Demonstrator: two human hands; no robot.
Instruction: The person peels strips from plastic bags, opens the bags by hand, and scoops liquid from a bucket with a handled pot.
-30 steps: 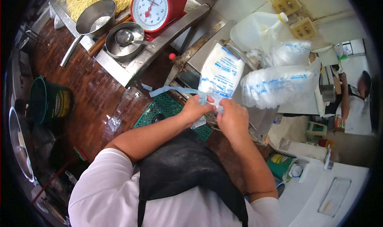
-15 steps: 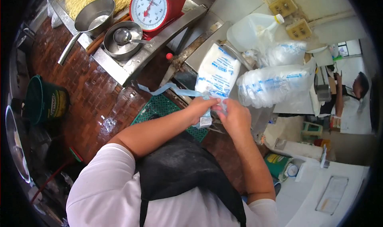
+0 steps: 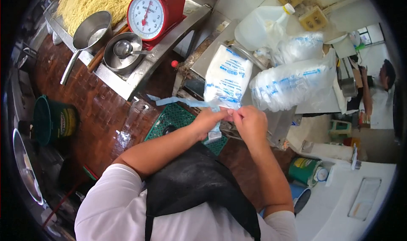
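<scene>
A white pack of plastic bags with blue print (image 3: 229, 73) lies at the edge of the metal counter, its gathered lower end at my fingers. My left hand (image 3: 207, 121) is closed on a light blue plastic strip (image 3: 180, 101) whose loose end sticks out to the left. A crumpled piece of that plastic with a label (image 3: 214, 135) hangs below this hand. My right hand (image 3: 252, 123) pinches the clear plastic at the pack's end. The thumbs nearly meet there, and what lies between the fingertips is mostly hidden.
Two more clear-wrapped packs (image 3: 292, 82) and a plastic jug (image 3: 258, 29) stand right of the pack. At upper left are a red scale (image 3: 169, 12), two metal pans (image 3: 91, 33) and yellow noodles (image 3: 91, 5). A green bucket (image 3: 55, 120) stands left. Another person (image 3: 383, 92) is far right.
The view has shifted slightly. My hands stay together at the pack's end, and the fingertips have moved closer together. The blue strip's loose end now lies straighter.
</scene>
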